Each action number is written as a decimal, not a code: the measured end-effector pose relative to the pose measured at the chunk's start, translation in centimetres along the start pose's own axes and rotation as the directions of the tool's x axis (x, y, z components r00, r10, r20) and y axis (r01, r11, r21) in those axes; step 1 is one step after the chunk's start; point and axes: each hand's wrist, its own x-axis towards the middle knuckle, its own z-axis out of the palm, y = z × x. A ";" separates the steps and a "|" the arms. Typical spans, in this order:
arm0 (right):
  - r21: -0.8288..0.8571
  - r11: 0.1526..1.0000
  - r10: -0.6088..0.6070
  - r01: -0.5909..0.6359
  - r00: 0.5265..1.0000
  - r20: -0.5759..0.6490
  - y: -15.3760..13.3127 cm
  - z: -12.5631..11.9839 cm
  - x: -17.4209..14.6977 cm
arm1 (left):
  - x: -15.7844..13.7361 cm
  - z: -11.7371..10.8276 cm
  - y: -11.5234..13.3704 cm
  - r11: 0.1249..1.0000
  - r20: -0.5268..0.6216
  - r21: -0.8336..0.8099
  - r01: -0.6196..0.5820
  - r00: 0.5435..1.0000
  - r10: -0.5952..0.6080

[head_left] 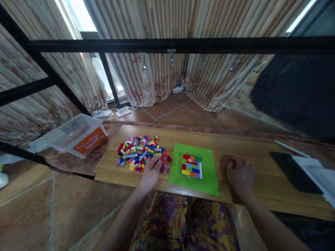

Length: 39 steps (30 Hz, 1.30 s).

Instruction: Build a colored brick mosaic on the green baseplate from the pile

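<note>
A loose pile of small toy building bricks (141,150) in many colours lies on the wooden table, left of a green baseplate (209,170). On the baseplate sits a roughly square block of mixed-colour bricks (192,166), with a white strip along its right side. My left hand (152,170) is at the pile's right edge beside red and pink bricks, thumb and fingers pinched together. Whatever is between those fingertips is too small to make out. To the right of the baseplate, my right hand (241,174) rests on the tabletop with its fingers curled in, holding nothing visible.
A clear plastic box (78,134) with an orange label stands beyond the table's left end. At the right end lie a dark flat panel (295,172) and white papers (318,176). A black metal bar (183,45) crosses above, before striped curtains (162,75).
</note>
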 end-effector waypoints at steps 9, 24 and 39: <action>0.027 0.999 0.029 -0.029 1.000 -0.006 -0.7 -0.5 0.1 | -0.3 3.1 -0.4 0.985 0.145 0.172 0.000 0.989 -0.025; 0.089 0.992 0.087 -0.089 0.996 0.024 -1.2 -0.7 0.2 | 2.1 5.6 -1.3 0.885 0.167 0.450 -0.119 0.985 0.048; 0.092 0.991 0.094 -0.097 0.995 0.033 -1.4 -1.0 0.1 | 4.7 6.3 1.0 0.716 0.412 0.612 -0.336 0.908 0.074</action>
